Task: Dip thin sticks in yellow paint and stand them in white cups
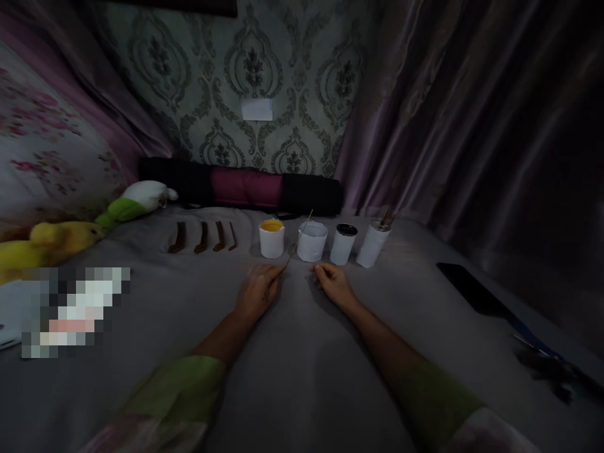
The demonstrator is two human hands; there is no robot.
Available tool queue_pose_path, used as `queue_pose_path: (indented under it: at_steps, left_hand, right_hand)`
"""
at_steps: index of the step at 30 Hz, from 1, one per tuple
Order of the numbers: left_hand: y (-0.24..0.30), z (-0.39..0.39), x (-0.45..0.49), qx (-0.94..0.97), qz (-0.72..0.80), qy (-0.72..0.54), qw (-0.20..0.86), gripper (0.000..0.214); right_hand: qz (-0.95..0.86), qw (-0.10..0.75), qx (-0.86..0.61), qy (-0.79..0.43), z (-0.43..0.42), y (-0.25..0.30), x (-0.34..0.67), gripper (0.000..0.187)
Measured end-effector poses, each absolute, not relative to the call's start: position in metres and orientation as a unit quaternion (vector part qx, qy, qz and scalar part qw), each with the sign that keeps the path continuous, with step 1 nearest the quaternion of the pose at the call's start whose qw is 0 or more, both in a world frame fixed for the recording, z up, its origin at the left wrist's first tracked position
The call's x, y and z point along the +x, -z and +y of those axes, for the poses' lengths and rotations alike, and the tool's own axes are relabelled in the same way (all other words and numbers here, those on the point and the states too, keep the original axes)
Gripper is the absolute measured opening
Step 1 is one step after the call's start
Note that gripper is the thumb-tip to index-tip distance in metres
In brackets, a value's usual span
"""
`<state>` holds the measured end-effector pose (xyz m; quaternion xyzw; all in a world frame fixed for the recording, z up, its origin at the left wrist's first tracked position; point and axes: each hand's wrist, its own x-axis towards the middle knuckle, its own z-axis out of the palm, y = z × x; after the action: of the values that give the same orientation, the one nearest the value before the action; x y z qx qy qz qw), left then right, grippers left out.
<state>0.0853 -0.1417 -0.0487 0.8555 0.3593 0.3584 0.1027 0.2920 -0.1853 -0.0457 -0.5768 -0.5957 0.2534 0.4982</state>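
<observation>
My left hand is closed round the lower end of a thin stick, which slants up to the right to a yellowish tip. The stick passes in front of a white tub with pale contents. Just short of that tub, my right hand is closed, with its fingertips curled; anything inside them is hidden. Beyond my left hand stands a white tub with yellow contents. To the right are a white can with a dark inside and a taller white container holding thin brown sticks.
Several brown angled pieces stand in a row on the grey cloth. Plush toys lie at left. A long black and maroon roll lies along the wall. A dark flat object and keys lie at right.
</observation>
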Motion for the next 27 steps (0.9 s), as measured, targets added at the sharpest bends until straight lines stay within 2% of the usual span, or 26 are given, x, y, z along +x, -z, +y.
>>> queue_pose_path:
  at_steps: [15,27]
  left_hand:
    - [0.037,-0.153,0.083,0.890,0.359,-0.282,0.008,0.032]
    - [0.032,-0.156,0.082,0.900,0.341,-0.269,-0.007,0.034]
  right_hand:
    - [-0.572,0.526,-0.553,-0.300,-0.185,0.046,0.289,0.032]
    - [-0.522,0.550,-0.541,-0.364,-0.188,0.039,0.283,0.034]
